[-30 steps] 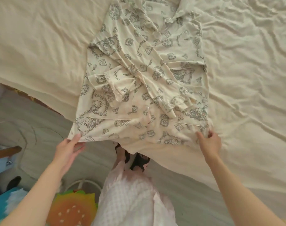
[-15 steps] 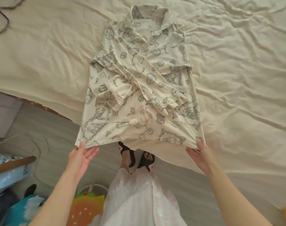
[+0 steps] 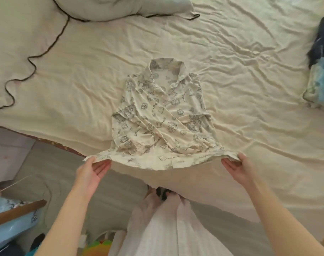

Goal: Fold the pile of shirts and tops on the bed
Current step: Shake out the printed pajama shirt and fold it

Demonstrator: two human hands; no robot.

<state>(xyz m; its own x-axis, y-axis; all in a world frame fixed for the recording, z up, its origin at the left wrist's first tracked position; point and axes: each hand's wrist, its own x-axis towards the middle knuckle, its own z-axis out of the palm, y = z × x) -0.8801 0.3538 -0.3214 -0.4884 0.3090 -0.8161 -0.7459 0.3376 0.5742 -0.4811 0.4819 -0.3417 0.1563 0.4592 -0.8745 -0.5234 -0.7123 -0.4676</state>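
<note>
A cream shirt with a grey cartoon print (image 3: 163,119) lies collar-away on the bed (image 3: 250,74), its sleeves folded across the front. Its hem is lifted off the bed edge. My left hand (image 3: 91,169) pinches the hem's left corner, thumb on top and fingers underneath, palm up. My right hand (image 3: 238,166) pinches the hem's right corner the same way. The hem sags a little between the two hands.
A grey pillow (image 3: 120,6) and a dark cord (image 3: 37,56) lie at the bed's far left. A stack of clothes, dark and light blue (image 3: 322,78), sits at the right edge. Below the bed are the floor, a blue item with a wooden bar (image 3: 15,218) and my own legs.
Both hands have raised the hem off the bed edge and carried it up toward the collar. The view has tilted up, showing the pillow, the cord and the clothes stack.
</note>
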